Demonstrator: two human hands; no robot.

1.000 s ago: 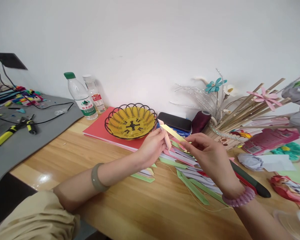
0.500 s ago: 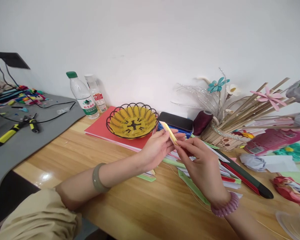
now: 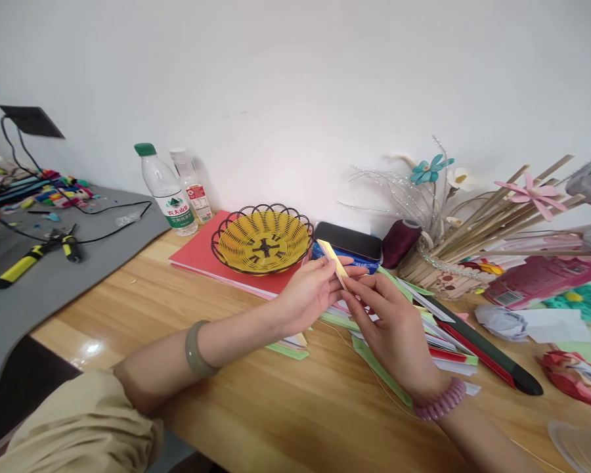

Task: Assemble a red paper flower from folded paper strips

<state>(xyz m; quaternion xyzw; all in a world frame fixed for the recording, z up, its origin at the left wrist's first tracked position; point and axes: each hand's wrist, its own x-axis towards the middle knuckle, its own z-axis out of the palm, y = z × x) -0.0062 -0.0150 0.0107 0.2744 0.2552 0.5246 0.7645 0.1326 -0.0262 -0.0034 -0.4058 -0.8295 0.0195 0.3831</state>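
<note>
Pinching a folded yellow paper strip (image 3: 333, 261) between left hand (image 3: 305, 292) and right hand (image 3: 391, 328) fingertips, mid-fold; next move likely calls for a firm crease.

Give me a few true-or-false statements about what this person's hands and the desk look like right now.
1. Both hands pinch one folded paper strip. True: the left hand and right hand meet on it above the table.
2. The yellow wire basket is full of paper strips. False: nothing shows inside it.
3. The basket rests on a red folder. True.
4. Only one water bottle stands by the wall. False: a green-capped bottle and a smaller bottle stand side by side.
5. The yellow-handled pliers lie on the wooden table. False: they lie on the grey mat to the left.
</note>
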